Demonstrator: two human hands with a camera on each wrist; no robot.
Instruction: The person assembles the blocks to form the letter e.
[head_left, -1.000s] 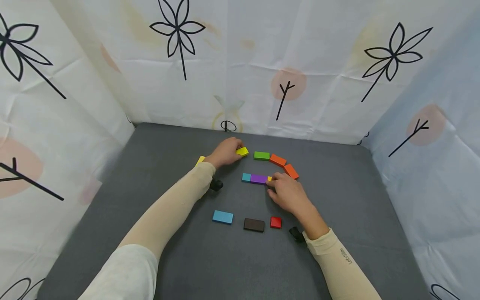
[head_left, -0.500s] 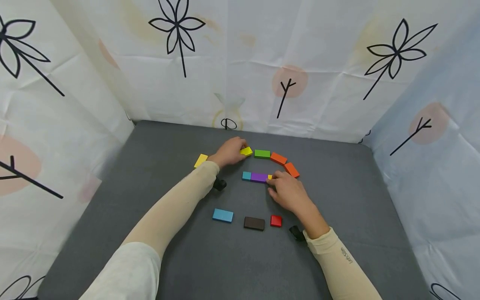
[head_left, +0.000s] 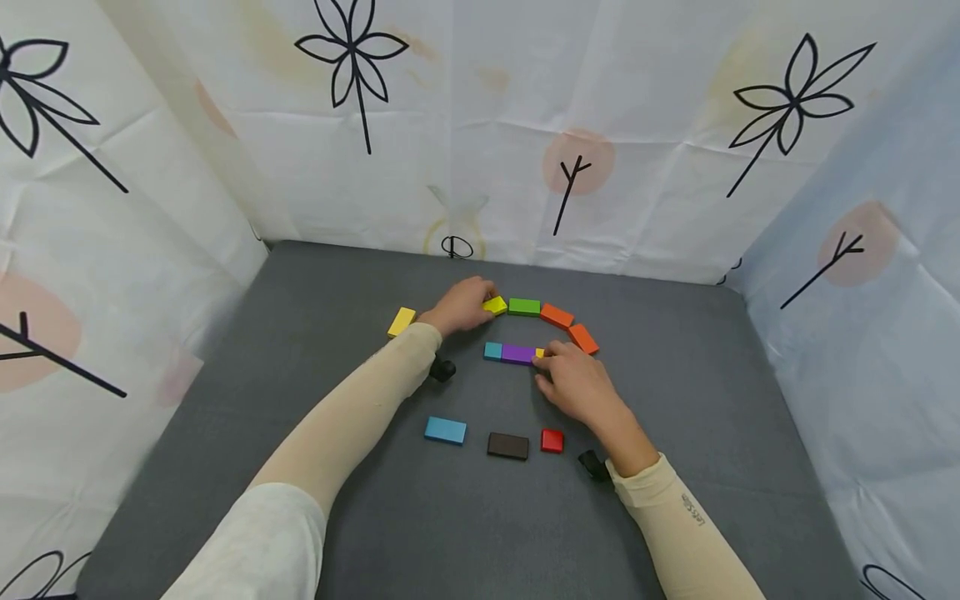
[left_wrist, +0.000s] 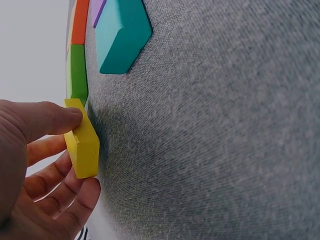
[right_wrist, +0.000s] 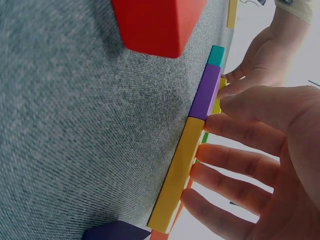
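My left hand (head_left: pixel 461 306) pinches a yellow block (left_wrist: pixel 85 142), thumb on one side and fingers on the other. That block's right end is at the left end of a green block (head_left: pixel 524 307). Two orange blocks (head_left: pixel 557 316) continue from the green one, curving toward me on the right. In front of this curve lies a straight row: a teal block (head_left: pixel 492 351), a purple block (head_left: pixel 517 355) and an amber block (right_wrist: pixel 177 170). My right hand (head_left: pixel 577 383) covers most of the amber block in the head view; its extended fingers touch the far side, thumb held off.
A paler yellow block (head_left: pixel 401 322) lies beyond my left forearm. Nearer me on the grey table (head_left: pixel 450 517) are a light blue block (head_left: pixel 446 431), a dark brown block (head_left: pixel 508 446) and a red block (head_left: pixel 552 441). A dark navy block (right_wrist: pixel 115 231) sits near the amber one.
My left hand has slid right with the yellow block, closing its gap to the green block. The paler yellow block shows more from behind my forearm. My right hand has stayed in place.
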